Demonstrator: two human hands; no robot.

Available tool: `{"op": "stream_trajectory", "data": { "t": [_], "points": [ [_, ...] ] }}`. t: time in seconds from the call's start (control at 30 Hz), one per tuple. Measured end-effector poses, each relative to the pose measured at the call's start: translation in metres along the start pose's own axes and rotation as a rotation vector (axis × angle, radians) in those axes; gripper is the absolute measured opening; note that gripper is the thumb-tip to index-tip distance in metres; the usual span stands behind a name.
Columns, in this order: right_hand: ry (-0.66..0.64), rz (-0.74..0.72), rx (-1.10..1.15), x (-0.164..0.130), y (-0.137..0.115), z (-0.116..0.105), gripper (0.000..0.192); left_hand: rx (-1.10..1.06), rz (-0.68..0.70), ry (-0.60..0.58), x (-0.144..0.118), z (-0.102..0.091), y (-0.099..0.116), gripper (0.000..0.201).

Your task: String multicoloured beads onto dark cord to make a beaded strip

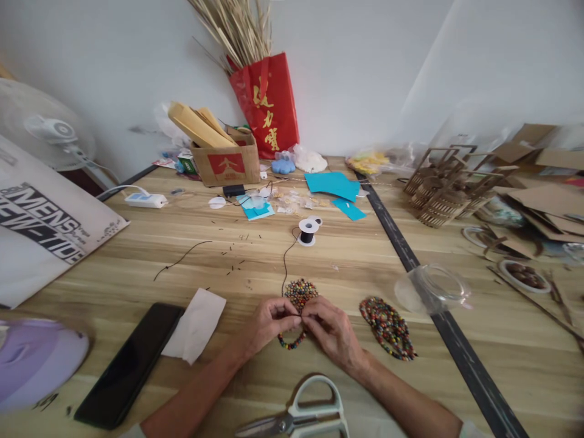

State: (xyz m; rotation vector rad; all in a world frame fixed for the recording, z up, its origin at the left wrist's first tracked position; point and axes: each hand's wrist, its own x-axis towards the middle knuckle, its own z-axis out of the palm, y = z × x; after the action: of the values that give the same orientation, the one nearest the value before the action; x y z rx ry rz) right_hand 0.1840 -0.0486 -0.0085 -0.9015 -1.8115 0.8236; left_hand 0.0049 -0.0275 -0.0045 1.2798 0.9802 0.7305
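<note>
Pinching a beaded strand (pixel 292 342) between them, the left hand (pixel 267 323) and right hand (pixel 332 331) meet at near centre of the counter (pixel 347 267); fingers of both closed on it, tips nearly touching. Strand loops just near of the fingers, w/ a round beaded piece (pixel 300 293) touching on the far side (black thread runs far toward a spool (pixel 307 232)). Both hands equally close. Second beaded piece (pixel 387 327) lies right; scissors (pixel 301 415) nearest.

My wood table (pixel 347 255) w/ phone (pixel 130 364), tissue (pixel 195 325), scissors (pixel 301 413), thread spool (pixel 307 231), beadwork (pixel 387 327), plastic cup (pixel 431 289), box (pixel 225 163), teal paper (pixel 332 184), power strip (pixel 146 199) lying on it.
</note>
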Motion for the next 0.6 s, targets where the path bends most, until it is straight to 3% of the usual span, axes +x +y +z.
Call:
{"op": "stream_trajectory", "data": {
  "t": [0.6],
  "points": [
    [-0.093,0.051,0.0,0.0001,0.0027,-0.0033,0.017,0.337,0.163,0.047,-0.0077,0.0035,0.0017,0.01]
  ]
}}
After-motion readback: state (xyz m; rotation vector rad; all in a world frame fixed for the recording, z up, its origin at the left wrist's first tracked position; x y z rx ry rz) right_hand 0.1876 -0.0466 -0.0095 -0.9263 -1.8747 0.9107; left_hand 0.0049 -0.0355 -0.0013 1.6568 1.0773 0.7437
